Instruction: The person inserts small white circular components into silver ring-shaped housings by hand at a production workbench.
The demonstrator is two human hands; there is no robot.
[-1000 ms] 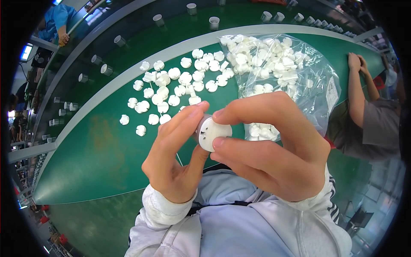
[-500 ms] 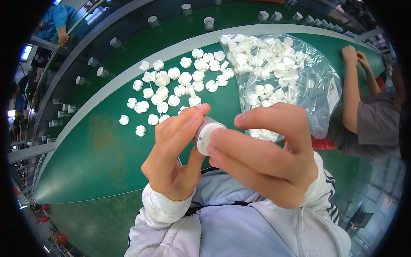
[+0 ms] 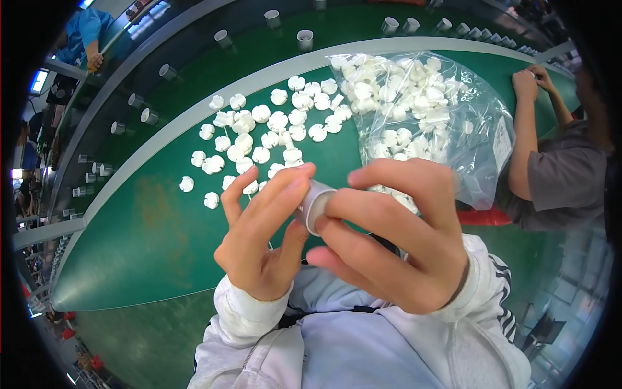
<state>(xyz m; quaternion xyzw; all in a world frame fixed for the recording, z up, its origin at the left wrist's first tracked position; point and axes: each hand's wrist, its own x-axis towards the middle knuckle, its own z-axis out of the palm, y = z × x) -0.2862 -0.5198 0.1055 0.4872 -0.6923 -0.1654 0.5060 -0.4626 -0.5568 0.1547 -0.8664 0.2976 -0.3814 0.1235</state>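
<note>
My left hand point(image 3: 262, 236) is closed round a small grey-white cylindrical cup point(image 3: 310, 202), tilted with its open end toward my right. Two fingertips of my right hand point(image 3: 402, 236) reach into the cup's mouth and touch its rim; its other fingers are held apart. Those fingertips hide most of the cup's inside, so I cannot tell what sits in it. Beyond my hands, many loose white notched round pieces point(image 3: 278, 121) lie scattered on the green table point(image 3: 123, 240).
A clear plastic bag point(image 3: 479, 123) full of similar white pieces lies at the right. Past the table's pale curved edge point(image 3: 194, 110), a green conveyor carries spaced cups point(image 3: 305, 40). At the far right sits another person point(image 3: 564, 162), hands on the table; a blue-sleeved person point(image 3: 87, 32) is far left.
The white round face seen at the cup's end no longer shows, and my right fingertips reach into the mouth. My left fingers have spread somewhat. The conveyor's cups have shifted left.
</note>
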